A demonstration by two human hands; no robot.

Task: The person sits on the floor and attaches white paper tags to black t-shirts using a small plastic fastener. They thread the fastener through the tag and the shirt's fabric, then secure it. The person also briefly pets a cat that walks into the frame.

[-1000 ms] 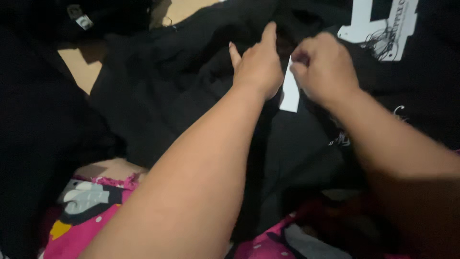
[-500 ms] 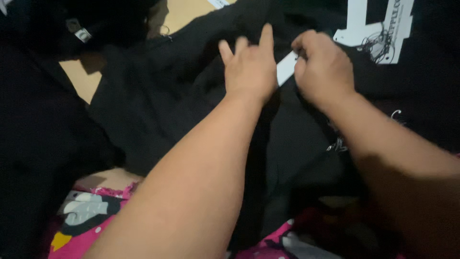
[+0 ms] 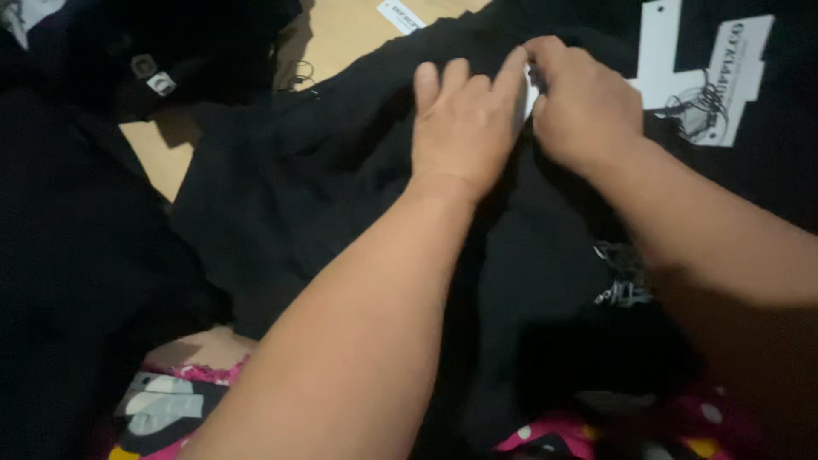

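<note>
L hand (image 3: 460,128) flat, fingers together, pressing black garment (image 3: 341,170) at top centre. R hand (image 3: 584,106) grip pinched on white tag (image 3: 527,95) btwn hands. Risk: tag tears or slips if pulled hard; cloth bunches on tabletop (image 3: 341,38).

surface: tan wooden floor (image 3: 341,38), bare only at upper centre and in a patch left of that | on it: black garment (image 3: 298,170) spread below and right of the bare wood; small white label (image 3: 400,15) on the wood above the garment; second dark garment (image 3: 77,238) left of the first
</note>
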